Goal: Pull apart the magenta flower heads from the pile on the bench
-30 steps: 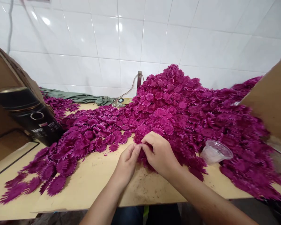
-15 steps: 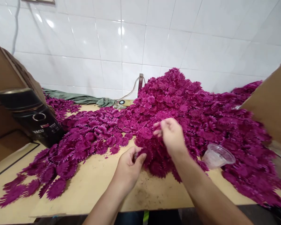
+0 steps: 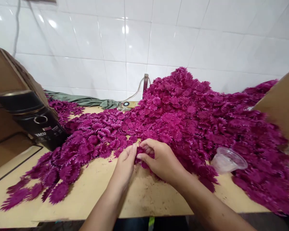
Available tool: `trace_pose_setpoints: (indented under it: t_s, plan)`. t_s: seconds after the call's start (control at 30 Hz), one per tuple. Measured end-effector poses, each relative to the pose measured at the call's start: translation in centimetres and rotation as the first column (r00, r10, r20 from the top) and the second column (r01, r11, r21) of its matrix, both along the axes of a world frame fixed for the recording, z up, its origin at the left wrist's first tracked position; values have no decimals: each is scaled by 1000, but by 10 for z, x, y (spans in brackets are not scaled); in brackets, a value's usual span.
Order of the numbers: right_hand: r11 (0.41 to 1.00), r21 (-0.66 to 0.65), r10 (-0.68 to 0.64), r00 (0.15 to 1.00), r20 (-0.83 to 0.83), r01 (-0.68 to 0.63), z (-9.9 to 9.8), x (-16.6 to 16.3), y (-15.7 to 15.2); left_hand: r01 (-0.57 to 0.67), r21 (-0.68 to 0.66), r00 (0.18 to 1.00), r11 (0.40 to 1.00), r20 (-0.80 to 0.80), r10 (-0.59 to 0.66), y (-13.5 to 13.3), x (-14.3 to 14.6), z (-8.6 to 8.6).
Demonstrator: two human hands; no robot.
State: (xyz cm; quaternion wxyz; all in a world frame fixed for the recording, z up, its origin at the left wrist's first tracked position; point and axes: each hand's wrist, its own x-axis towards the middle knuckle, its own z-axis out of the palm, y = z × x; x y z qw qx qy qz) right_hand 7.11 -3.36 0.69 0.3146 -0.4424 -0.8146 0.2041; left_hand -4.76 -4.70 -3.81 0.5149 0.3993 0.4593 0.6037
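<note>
My left hand (image 3: 127,160) and my right hand (image 3: 160,159) meet at the front of the heap, both with fingers closed. Pinched between them is a magenta artificial flower piece (image 3: 140,150) with a fringed edge, mostly hidden by the fingers. A large heap of the same flower pieces (image 3: 183,106) rises behind and to the right of the hands. To the left, overlapping flower pieces (image 3: 91,128) spread toward the table's front edge.
A black vacuum bottle (image 3: 39,122) leans at the left beside a cardboard box (image 3: 4,77). On the right are a clear plastic cup (image 3: 228,160) and a cardboard panel (image 3: 281,99). Green cloth (image 3: 77,98) lies along the tiled wall (image 3: 86,41). The tan tabletop (image 3: 154,199) has dark specks.
My right hand has come down and left from above the heap to join my left hand. My left hand has risen slightly and shifted left, with the flower piece now held between both.
</note>
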Motion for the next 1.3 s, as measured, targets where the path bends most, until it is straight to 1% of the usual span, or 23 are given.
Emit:
trace_pose_setpoints:
  t_s: [0.07,0.13,0.2,0.27,0.33,0.37,0.43,0.5,0.53,0.6,0.67,0.7,0.73,0.77,0.8,0.87,0.93,0.97,1.0,1.07,1.13,1.2,1.3]
  plan:
    - [999,21,-26,999,-26,27,-10,-2,-2,32,-9,999,999,-9,-32,-3,-1,-1]
    - [995,73,-74,997,-14,75,-13,-2,-1,98,8,995,995,-18,-98,-6,1,1]
    - [982,125,-144,990,0,143,-11,-1,2,141,28,990,990,-14,-141,-8,4,3]
    - [962,155,-224,974,-26,226,-6,4,12,147,32,989,989,-9,-147,-10,8,6]
    - [918,169,-343,932,-117,359,2,14,32,168,18,986,986,-24,-167,-14,10,7]
    - [876,178,-420,891,-172,448,7,22,44,185,8,982,983,-35,-184,-16,10,7]
    - [781,128,-561,777,-286,611,16,37,71,197,-11,979,980,-57,-198,-19,9,5]
    - [748,186,-578,763,-289,637,26,49,89,165,-24,983,986,-75,-166,-19,6,3]
    - [750,239,-558,784,-272,617,30,51,91,146,-24,986,989,-78,-147,-18,5,2]
    - [775,354,-480,851,-211,524,34,48,83,133,-1,989,991,-68,-133,-15,5,2]
    - [847,382,-353,928,-118,370,32,36,60,152,30,988,988,-45,-150,-10,5,2]
    - [904,337,-259,964,-63,265,29,29,46,143,35,989,989,-37,-142,-7,6,2]
    - [959,240,-151,988,-19,151,24,22,33,118,27,992,993,-36,-117,-5,6,1]
    - [988,147,-50,999,-10,51,18,16,21,86,11,996,996,-41,-85,-3,6,0]
    - [998,63,23,999,-23,-22,12,11,12,56,-7,997,998,-52,-56,-1,5,-2]
    - [987,-106,108,989,-102,-119,1,6,3,40,-17,997,999,-69,-41,1,3,-5]
    - [972,-193,106,982,-159,-136,-8,6,2,70,-1,995,998,-74,-70,1,2,-7]
    - [976,-182,89,984,-156,-117,-10,6,3,75,6,994,997,-76,-75,0,2,-8]
    - [988,-129,73,989,-126,-89,-11,7,3,74,8,994,997,-78,-73,-1,3,-7]
    - [999,32,44,999,-17,-44,-13,6,3,83,9,993,996,-82,-82,-4,4,-5]
    - [990,127,44,995,93,-55,-14,4,1,137,19,988,990,-73,-135,-7,6,-2]
    - [989,145,12,992,129,-31,-15,1,-1,200,37,978,979,-65,-197,-9,7,1]
    - [985,139,-107,993,43,100,-13,1,6,210,40,975,977,-85,-206,-13,6,3]
